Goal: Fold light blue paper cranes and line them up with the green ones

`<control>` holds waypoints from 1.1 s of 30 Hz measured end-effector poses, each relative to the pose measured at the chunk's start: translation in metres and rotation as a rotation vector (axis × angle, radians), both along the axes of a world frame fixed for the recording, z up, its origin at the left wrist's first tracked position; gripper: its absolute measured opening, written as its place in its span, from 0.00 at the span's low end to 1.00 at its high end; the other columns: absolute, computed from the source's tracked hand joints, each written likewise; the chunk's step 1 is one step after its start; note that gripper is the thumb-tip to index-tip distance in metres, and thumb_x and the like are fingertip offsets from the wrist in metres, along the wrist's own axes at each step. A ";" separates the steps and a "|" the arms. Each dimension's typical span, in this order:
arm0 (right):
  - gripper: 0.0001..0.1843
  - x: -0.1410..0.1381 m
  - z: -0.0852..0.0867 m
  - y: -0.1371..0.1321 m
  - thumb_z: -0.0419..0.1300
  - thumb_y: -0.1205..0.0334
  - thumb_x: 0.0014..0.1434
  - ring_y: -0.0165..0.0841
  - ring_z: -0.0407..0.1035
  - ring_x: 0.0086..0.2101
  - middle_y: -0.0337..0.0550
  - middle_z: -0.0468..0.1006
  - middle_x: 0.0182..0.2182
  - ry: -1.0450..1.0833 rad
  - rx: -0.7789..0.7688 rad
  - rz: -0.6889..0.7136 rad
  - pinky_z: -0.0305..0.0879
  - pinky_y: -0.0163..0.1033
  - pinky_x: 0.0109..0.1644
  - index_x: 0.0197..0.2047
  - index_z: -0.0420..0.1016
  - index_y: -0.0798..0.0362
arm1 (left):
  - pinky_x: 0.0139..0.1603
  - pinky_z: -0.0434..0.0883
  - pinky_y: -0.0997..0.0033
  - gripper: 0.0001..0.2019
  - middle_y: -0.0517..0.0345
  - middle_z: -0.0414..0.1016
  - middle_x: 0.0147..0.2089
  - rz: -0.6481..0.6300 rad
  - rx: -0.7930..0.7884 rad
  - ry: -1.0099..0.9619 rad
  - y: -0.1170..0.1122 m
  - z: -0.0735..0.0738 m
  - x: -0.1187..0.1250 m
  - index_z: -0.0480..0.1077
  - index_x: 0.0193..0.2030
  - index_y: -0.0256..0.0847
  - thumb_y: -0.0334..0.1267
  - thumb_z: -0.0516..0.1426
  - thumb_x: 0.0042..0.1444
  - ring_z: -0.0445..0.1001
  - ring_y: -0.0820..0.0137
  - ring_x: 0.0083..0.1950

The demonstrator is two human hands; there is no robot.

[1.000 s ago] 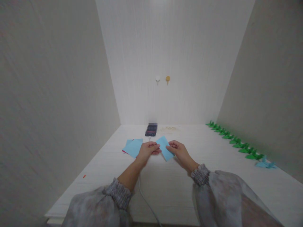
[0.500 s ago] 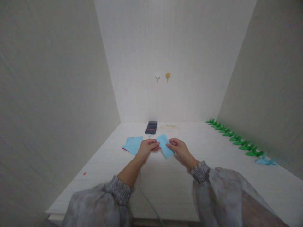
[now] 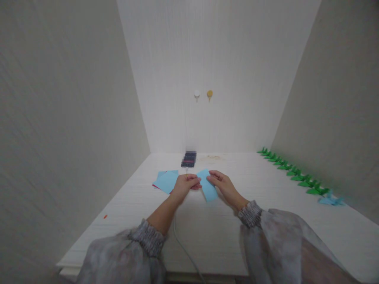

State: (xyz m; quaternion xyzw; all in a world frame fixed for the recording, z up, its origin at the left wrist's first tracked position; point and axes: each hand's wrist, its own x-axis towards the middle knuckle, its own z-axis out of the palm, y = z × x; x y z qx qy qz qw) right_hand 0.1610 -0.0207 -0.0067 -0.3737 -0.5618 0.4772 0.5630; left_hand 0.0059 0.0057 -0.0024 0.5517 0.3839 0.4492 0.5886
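Observation:
A light-blue piece of paper [image 3: 208, 188], narrow and rectangular, is held above the white table between my two hands. My left hand [image 3: 187, 184] pinches its left edge between thumb and fingers. On the other side, my right hand [image 3: 222, 184] grips the upper right edge, thumb on the face of the paper. Loose blue paper sheets [image 3: 166, 180] lie just left of my left hand, with a red edge showing beneath them. My left wrist partly covers the pile's right corner.
A phone [image 3: 188, 159] with a blurred screen lies behind my hands, and a cable [image 3: 185, 248] runs to the front edge. Several green folded paper cranes [image 3: 304, 181] line the right wall, with a blue one [image 3: 331, 199] nearest. A small orange bit [image 3: 105, 216] lies at left.
The blue paper has turned to a more upright angle, its lower end a little lower. My right hand has shifted its grip slightly up along the edge. My left hand stays put.

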 end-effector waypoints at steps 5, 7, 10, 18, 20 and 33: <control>0.13 0.000 -0.004 0.000 0.58 0.53 0.43 0.24 0.56 0.18 0.34 0.65 0.17 -0.083 -0.059 -0.046 0.53 0.31 0.21 0.24 0.66 0.56 | 0.27 0.67 0.76 0.13 0.56 0.72 0.21 -0.122 0.014 0.056 -0.005 -0.003 0.006 0.67 0.26 0.32 0.40 0.60 0.37 0.70 0.75 0.22; 0.14 0.000 -0.006 0.001 0.59 0.53 0.42 0.24 0.55 0.18 0.33 0.64 0.17 -0.085 -0.067 -0.070 0.52 0.31 0.21 0.23 0.65 0.56 | 0.27 0.67 0.77 0.13 0.56 0.72 0.21 -0.120 0.014 0.053 -0.004 -0.004 0.007 0.67 0.27 0.32 0.40 0.60 0.37 0.70 0.75 0.22; 0.14 0.000 -0.006 0.001 0.59 0.53 0.42 0.24 0.56 0.18 0.34 0.64 0.17 -0.077 -0.065 -0.063 0.52 0.31 0.21 0.23 0.66 0.57 | 0.27 0.67 0.77 0.13 0.56 0.72 0.21 -0.120 0.019 0.053 -0.004 -0.004 0.006 0.67 0.27 0.32 0.40 0.60 0.37 0.70 0.75 0.22; 0.15 0.000 -0.004 -0.001 0.59 0.52 0.42 0.25 0.56 0.19 0.36 0.66 0.18 -0.104 -0.057 -0.079 0.53 0.31 0.21 0.24 0.67 0.57 | 0.27 0.67 0.75 0.13 0.56 0.72 0.21 -0.112 0.021 0.050 -0.006 -0.001 0.006 0.68 0.27 0.32 0.41 0.60 0.37 0.70 0.74 0.23; 0.15 0.000 -0.004 0.000 0.59 0.51 0.41 0.25 0.56 0.19 0.35 0.66 0.17 -0.110 -0.057 -0.097 0.53 0.31 0.21 0.23 0.66 0.57 | 0.27 0.67 0.75 0.13 0.56 0.72 0.20 -0.102 0.010 0.053 -0.006 0.000 0.006 0.68 0.27 0.32 0.41 0.61 0.36 0.70 0.74 0.22; 0.13 -0.002 -0.002 -0.001 0.60 0.54 0.41 0.25 0.57 0.18 0.36 0.67 0.18 -0.041 -0.093 -0.057 0.53 0.32 0.21 0.24 0.68 0.56 | 0.26 0.67 0.76 0.13 0.55 0.71 0.21 -0.111 0.019 0.023 -0.007 0.000 0.007 0.68 0.27 0.31 0.40 0.60 0.37 0.70 0.74 0.23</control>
